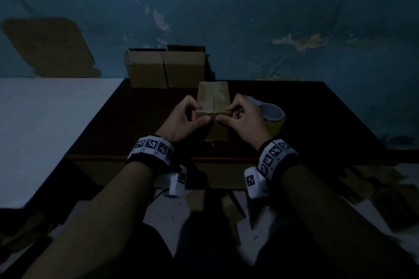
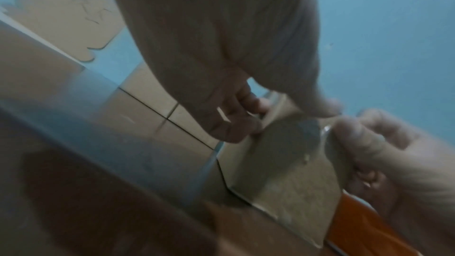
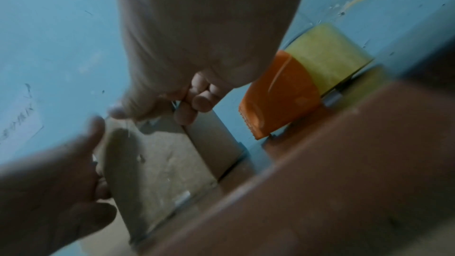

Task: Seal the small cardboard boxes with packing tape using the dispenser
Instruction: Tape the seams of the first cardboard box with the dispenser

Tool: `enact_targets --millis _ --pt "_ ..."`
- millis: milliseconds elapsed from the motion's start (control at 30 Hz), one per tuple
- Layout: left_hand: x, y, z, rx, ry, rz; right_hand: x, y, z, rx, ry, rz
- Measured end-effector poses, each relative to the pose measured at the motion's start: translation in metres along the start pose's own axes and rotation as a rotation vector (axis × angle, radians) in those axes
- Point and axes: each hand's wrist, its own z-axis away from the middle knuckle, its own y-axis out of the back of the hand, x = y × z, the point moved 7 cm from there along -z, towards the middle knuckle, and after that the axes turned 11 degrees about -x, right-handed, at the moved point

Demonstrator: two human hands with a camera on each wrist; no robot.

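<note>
A small brown cardboard box (image 1: 213,97) stands upright in the middle of the dark table, its top flaps folded down, with a glossy strip of tape over its top. My left hand (image 1: 200,113) pinches the box's near top edge at the left corner, thumb on the front face. At the right corner, my right hand (image 1: 224,115) pinches the same edge. In the left wrist view the curled fingers (image 2: 236,127) press the box (image 2: 283,163). The orange tape dispenser (image 1: 273,115) with its yellowish roll (image 3: 327,59) lies just right of the box (image 3: 157,163), untouched.
Two taller cardboard boxes (image 1: 165,68) stand against the blue wall behind the small one. A white surface (image 1: 45,120) adjoins the brown table (image 1: 136,124) on the left. Cardboard pieces (image 1: 362,183) lie on the floor to the right.
</note>
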Motion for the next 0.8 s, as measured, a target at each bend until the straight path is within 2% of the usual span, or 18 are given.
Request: enact_targets --millis 233,567,700,800 --pt "-0.002 0.003 0.001 -0.050 0.019 0.059 0.001 0.001 0.001 0.002 0.009 -0.097" --pt "0.008 -0.003 0.006 0.068 0.009 0.025 -0.003 -0.003 0.008 0.047 -0.014 -0.101" --pt "0.007 -0.003 0.007 0.074 0.010 0.024 -0.004 -0.002 0.009 0.019 -0.001 -0.116" --pt "0.006 -0.005 0.011 0.136 0.003 0.086 -0.005 -0.001 0.009 -0.009 0.007 -0.094"
